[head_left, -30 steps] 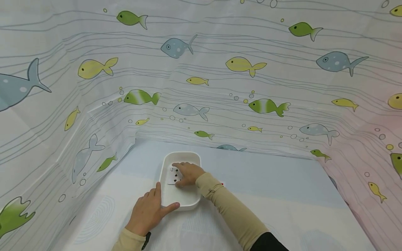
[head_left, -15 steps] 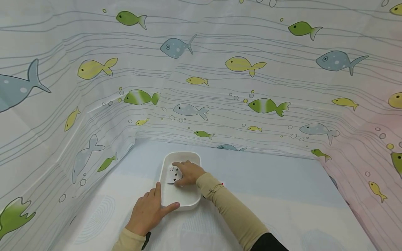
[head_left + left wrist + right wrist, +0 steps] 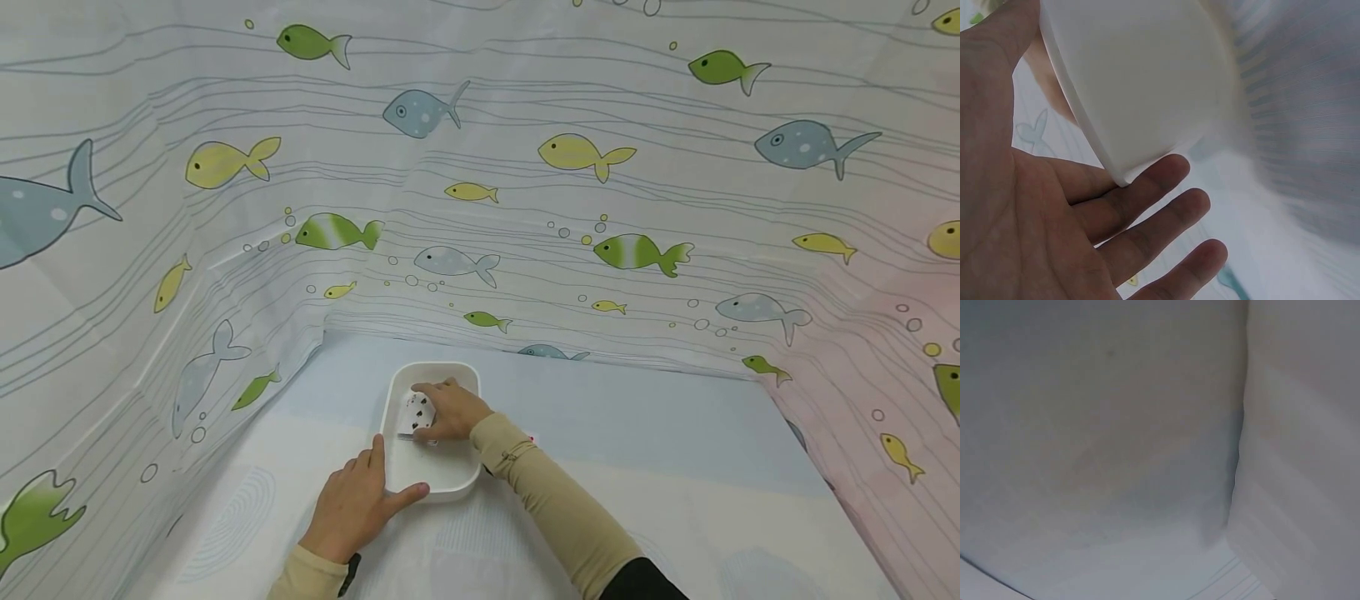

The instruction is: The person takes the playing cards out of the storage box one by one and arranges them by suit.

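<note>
A white rectangular tray [image 3: 431, 475] with rounded corners sits on the light cloth. Inside it, my right hand [image 3: 453, 410] pinches a playing card [image 3: 418, 412] with black pips between its thumb and fingers. The hand covers the card's right side. At the tray's near left corner rests my left hand [image 3: 356, 504], index finger along the left side and thumb across the front rim. The left wrist view shows this hand [image 3: 1054, 225] with fairly straight, spread fingers against the tray [image 3: 1141, 75]. Only the outer tray wall [image 3: 1304, 456] and cloth show in the right wrist view; the hand is hidden there.
A small white item with a red mark [image 3: 532, 438] peeks out beside the right sleeve [image 3: 555, 492]. Fish-printed sheeting [image 3: 540, 225] walls in the pale cloth surface [image 3: 675, 450] at the back and sides.
My right hand has shifted slightly within the tray, and the card's near edge has tilted up a little. The left hand and tray have stayed put.
</note>
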### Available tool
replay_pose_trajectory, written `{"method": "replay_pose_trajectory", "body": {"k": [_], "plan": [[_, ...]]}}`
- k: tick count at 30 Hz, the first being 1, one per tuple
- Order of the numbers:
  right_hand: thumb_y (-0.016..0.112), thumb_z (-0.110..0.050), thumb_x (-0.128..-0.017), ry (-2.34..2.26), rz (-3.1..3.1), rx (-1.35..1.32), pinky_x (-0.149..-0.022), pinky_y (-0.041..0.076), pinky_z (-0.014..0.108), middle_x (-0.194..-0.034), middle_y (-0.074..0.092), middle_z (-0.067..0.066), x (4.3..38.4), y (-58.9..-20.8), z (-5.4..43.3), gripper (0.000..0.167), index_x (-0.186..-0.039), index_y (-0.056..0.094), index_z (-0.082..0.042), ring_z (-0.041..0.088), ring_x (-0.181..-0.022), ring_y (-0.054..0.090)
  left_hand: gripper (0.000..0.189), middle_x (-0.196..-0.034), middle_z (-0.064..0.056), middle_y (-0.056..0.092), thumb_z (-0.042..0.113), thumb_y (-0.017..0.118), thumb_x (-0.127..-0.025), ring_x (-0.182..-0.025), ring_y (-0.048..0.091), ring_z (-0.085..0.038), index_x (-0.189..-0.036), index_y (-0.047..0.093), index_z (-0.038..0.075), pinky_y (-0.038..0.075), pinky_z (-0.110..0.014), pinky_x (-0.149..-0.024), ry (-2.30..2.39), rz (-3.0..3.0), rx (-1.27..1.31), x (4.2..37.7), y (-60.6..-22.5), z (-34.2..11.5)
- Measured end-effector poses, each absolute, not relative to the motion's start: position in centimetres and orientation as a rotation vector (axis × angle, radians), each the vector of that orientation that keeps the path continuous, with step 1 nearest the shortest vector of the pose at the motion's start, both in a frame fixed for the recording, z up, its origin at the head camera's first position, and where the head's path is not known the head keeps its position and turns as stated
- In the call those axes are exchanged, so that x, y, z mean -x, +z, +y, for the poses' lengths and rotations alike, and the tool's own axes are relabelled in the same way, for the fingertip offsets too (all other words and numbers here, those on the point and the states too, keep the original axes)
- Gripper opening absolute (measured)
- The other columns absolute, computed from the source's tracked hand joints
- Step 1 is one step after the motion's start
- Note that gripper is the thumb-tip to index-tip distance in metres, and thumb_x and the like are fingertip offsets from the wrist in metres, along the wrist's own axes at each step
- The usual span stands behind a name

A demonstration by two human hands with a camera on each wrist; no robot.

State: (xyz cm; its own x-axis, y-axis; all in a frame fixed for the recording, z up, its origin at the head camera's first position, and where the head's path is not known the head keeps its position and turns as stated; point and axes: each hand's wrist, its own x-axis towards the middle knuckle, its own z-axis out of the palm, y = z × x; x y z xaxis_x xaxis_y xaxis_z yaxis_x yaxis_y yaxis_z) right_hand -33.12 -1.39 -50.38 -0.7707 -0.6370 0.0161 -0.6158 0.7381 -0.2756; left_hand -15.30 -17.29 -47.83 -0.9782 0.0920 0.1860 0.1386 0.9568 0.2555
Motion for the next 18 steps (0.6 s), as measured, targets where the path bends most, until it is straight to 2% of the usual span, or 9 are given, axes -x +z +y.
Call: {"method": "replay_pose_trajectory", "body": {"k": [8,18], "plan": [[0.076,-0.059,-0.083,-0.401,2.84,1.044,-0.105,0.044,0.03,-0.149,0.052,0.004,33.09,-50.14,-1.38,0.092,-0.157,0.04,-0.02,0.018,-0.133,0.048,0.114,-0.119,-0.027,0.064,0.078,0.06,-0.083,-0.097,0.066,-0.041,-0.142,0.043,-0.019,0.053,-0.054,-0.079,-0.398,-2.947,0.177,15.33,-47.82,-17.3],[0.076,-0.061,-0.082,-0.442,2.84,1.065,-0.106,0.042,0.029,-0.152,0.045,0.008,32.95,-49.65,-1.18,0.096,-0.158,0.038,-0.015,0.019,-0.134,0.046,0.113,-0.118,-0.028,0.064,0.077,0.06,-0.084,-0.097,0.066,-0.042,-0.142,0.043,-0.019,0.053,-0.053,-0.079,-0.409,-2.951,0.182,15.39,-47.74,-17.38]]}}
